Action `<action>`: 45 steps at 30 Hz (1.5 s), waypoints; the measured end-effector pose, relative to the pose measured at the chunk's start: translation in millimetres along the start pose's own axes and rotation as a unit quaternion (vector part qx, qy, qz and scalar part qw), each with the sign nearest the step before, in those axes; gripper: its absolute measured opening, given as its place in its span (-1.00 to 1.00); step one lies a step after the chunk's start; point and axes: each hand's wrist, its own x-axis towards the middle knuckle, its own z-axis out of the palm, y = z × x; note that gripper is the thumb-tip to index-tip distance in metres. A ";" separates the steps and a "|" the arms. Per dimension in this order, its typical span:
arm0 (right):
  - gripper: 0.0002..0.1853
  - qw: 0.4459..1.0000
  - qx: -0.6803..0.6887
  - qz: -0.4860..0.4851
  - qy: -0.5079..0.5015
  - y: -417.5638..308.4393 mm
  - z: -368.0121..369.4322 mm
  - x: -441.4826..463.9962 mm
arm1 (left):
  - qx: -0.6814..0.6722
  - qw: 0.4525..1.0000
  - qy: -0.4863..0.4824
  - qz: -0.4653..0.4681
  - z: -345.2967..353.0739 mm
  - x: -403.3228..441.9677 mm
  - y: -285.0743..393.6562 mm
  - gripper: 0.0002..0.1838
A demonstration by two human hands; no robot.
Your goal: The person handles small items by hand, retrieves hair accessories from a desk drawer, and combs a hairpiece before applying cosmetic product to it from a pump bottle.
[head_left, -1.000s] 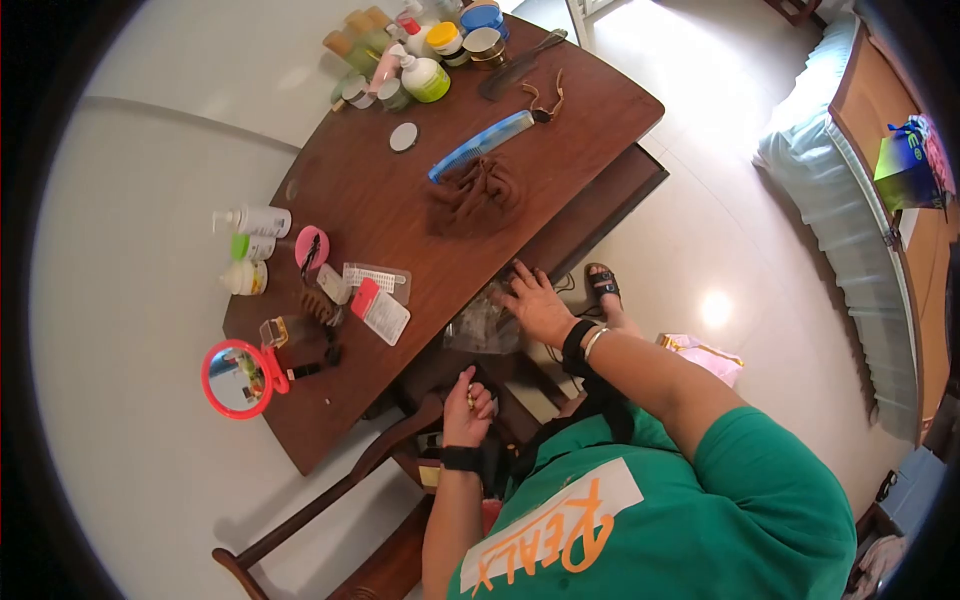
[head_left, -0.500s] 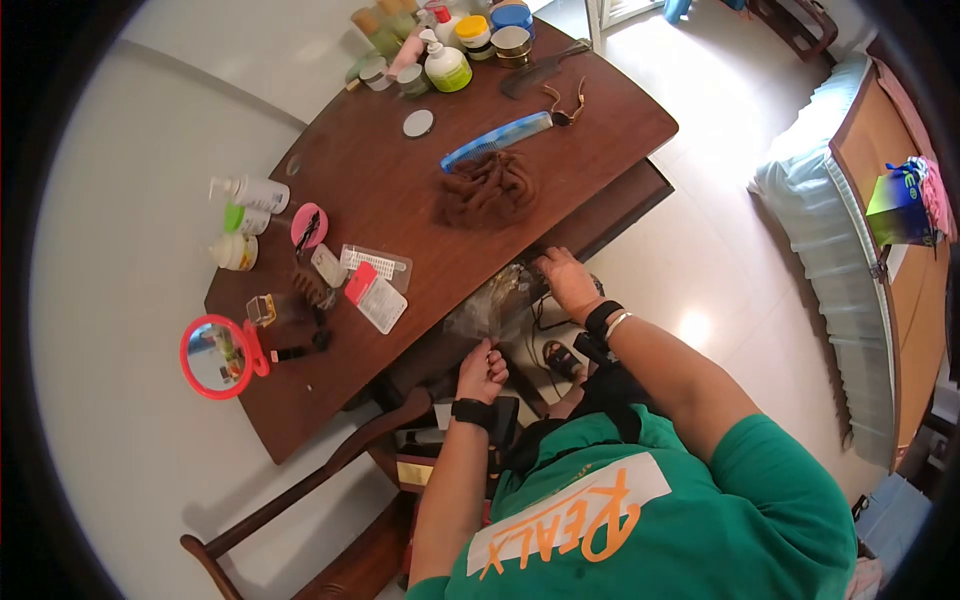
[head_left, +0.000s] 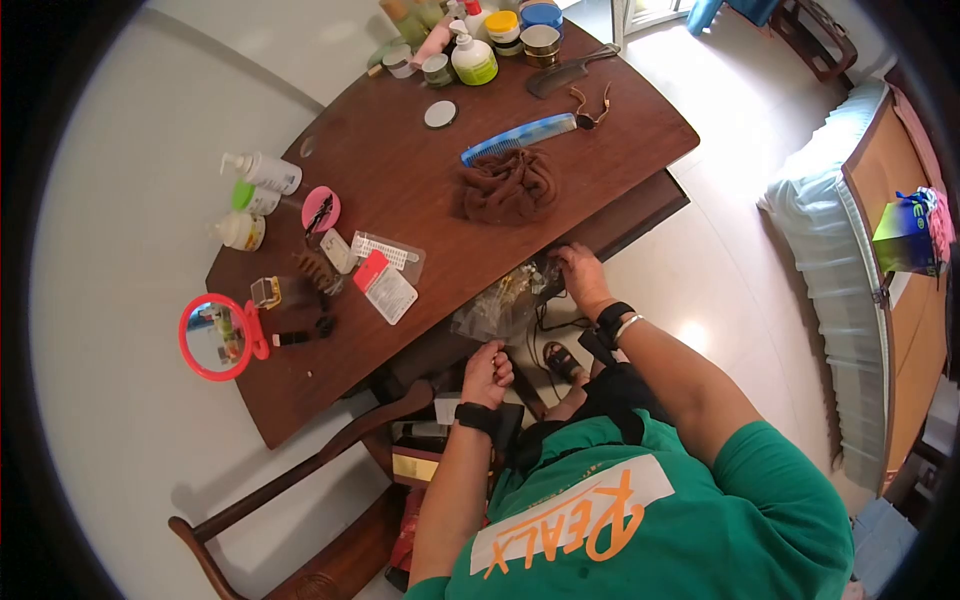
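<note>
A clear plastic bag (head_left: 497, 312) with small gold-coloured bits showing in it is stretched between my two hands, below the table's front edge. My left hand (head_left: 488, 374) is closed at the bag's lower end, thumb against curled fingers. At its upper right end, my right hand (head_left: 582, 274) pinches the plastic, close to the dark open drawer (head_left: 640, 215) under the tabletop. What exactly lies inside the bag is too small to make out. On the table above it sit a brown bunched cloth-like hair piece (head_left: 510, 187) and a blue comb (head_left: 520, 138).
Pump bottles and jars (head_left: 474, 62) crowd the table's far end. A red-rimmed mirror (head_left: 217, 337), a pink round container (head_left: 321, 209) and a red-and-white card pack (head_left: 386, 290) lie at left. A wooden chair (head_left: 300, 470) stands lower left; a bed (head_left: 835, 250) is at right.
The view has shifted slightly, moving the table up and right in the picture. The bag looks more spread out, with its gold-coloured contents clearer. Both hands keep nearly the same places.
</note>
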 end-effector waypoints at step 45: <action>-0.86 0.963 -0.146 -0.209 -0.086 -38.0 -10.6 -4.6 | -0.002 0.999 -0.037 0.027 9.1 -6.9 -5.7 -0.92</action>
